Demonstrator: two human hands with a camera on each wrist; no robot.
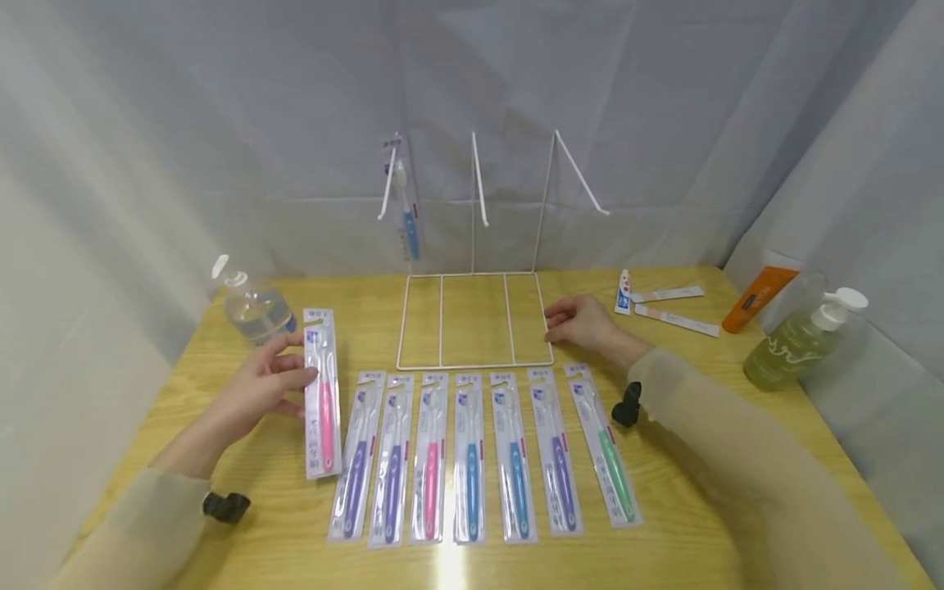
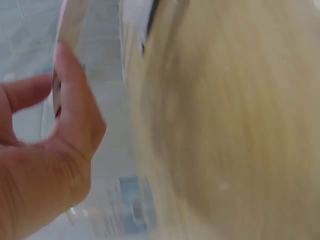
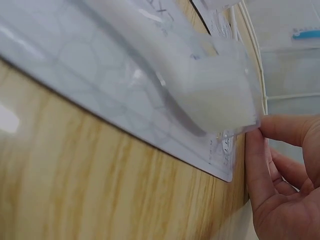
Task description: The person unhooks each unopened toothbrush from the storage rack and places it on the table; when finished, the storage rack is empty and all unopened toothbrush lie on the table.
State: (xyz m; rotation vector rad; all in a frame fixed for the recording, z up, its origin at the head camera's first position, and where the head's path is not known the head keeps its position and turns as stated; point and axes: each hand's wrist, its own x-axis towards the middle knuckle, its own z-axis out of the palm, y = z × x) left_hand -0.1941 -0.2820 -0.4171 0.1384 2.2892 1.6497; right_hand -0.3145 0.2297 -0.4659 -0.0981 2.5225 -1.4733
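My left hand (image 1: pixel 269 381) pinches a packaged pink toothbrush (image 1: pixel 327 418) between thumb and fingers, held upright at the left of the row. In the left wrist view the pack (image 2: pixel 70 25) shows edge-on. My right hand (image 1: pixel 583 326) pinches the right side of the base of a white wire rack (image 1: pixel 475 366). In the right wrist view its fingertips are partly hidden by a toothbrush pack (image 3: pixel 150 100) near the camera. A packaged blue toothbrush (image 1: pixel 410 229) hangs from the rack's left prong. Several packaged toothbrushes (image 1: pixel 472 475) lie in a row in front of the rack.
A clear pump bottle (image 1: pixel 258 311) stands behind my left hand. To the right are a small toothpaste tube (image 1: pixel 623 293), two slim sachets (image 1: pixel 677 320), an orange tube (image 1: pixel 760 297) and a green pump bottle (image 1: pixel 785 352). Grey curtains (image 1: pixel 295 123) surround the wooden table (image 1: pixel 251 524).
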